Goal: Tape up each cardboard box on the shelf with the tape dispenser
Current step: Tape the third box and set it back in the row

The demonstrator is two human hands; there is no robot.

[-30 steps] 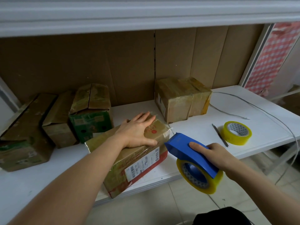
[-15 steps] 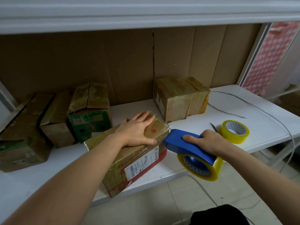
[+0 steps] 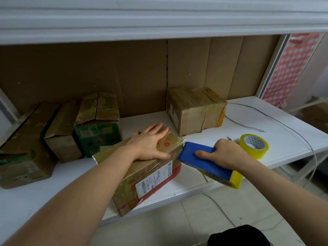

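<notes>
A long cardboard box (image 3: 142,181) with a white label and a red band lies slanted on the white shelf (image 3: 177,189), one end past the front edge. My left hand (image 3: 150,142) presses flat on its top near the far end. My right hand (image 3: 225,153) grips the blue tape dispenser (image 3: 200,157), which carries a yellow tape roll; its nose touches the box's right end. A taped box (image 3: 195,109) stands behind the dispenser. A green-sided box with open flaps (image 3: 97,125) and two more boxes (image 3: 26,144) stand at the left.
A spare yellow tape roll (image 3: 253,145) lies on the shelf right of my right hand, with a thin dark tool (image 3: 229,138) beside it. A grey cable (image 3: 266,118) runs across the right of the shelf. An upper shelf (image 3: 159,20) overhangs. Below is tiled floor.
My right hand has brought the dispenser up and left, from below the shelf edge to the right end of the long box. My left hand has stayed on the box top.
</notes>
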